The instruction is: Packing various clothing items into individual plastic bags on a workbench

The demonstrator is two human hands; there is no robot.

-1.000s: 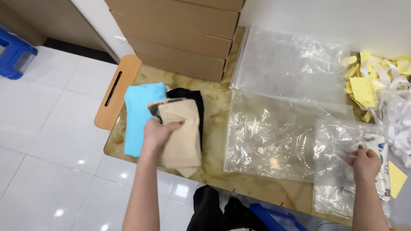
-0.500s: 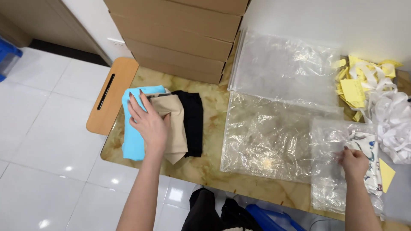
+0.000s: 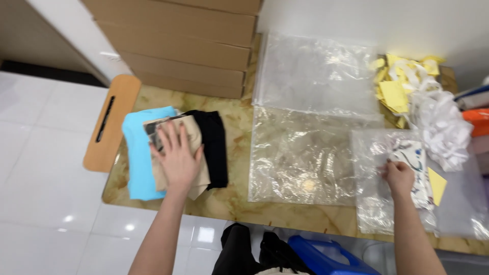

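Observation:
My left hand (image 3: 178, 158) lies flat, fingers spread, on a folded beige garment (image 3: 196, 136). That garment sits between a folded light blue garment (image 3: 136, 158) and a folded black one (image 3: 216, 145) on the marbled table (image 3: 229, 203). My right hand (image 3: 398, 175) pinches the edge of a clear plastic bag (image 3: 377, 203) with a white patterned garment (image 3: 415, 163) inside it, at the right of the table.
Two more clear plastic bags (image 3: 300, 153) lie flat in the middle and back. Yellow and white paper scraps (image 3: 407, 91) pile at the back right. Stacked cardboard boxes (image 3: 178, 46) stand behind. A wooden board (image 3: 109, 122) leans off the left edge. A blue container (image 3: 321, 257) sits below.
My left hand has gone from gripping the beige garment to pressing flat on it. The right hand stays on the bagged garment.

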